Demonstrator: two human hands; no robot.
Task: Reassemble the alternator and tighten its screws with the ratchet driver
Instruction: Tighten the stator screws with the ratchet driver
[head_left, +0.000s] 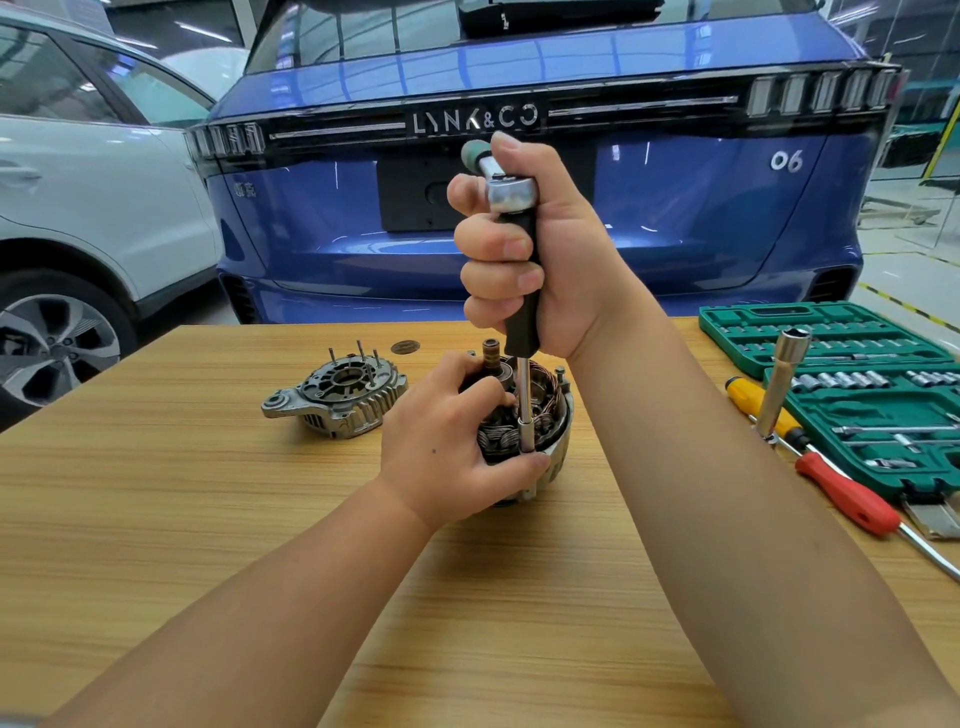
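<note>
The alternator body (553, 415), with copper stator windings and the rotor shaft showing on top, stands at the middle of the wooden table (208, 519). My left hand (447, 441) grips it from the left, the thumb lying near the socket. My right hand (524, 249) grips the black handle of the ratchet driver (522, 291), which stands upright with a ratchet head on top. Its steel shaft (525, 405) runs down to a socket at the housing's front edge. The rear end cover (337, 397), grey cast metal with several long bolts sticking up, lies apart to the left.
A green socket set case (857, 374) lies open at the right. Beside it are a yellow-handled screwdriver (748, 397), a red-handled screwdriver (847, 496) and a long upright socket (784, 379). A small dark disc (405, 346) lies near the table's far edge. A blue car stands behind.
</note>
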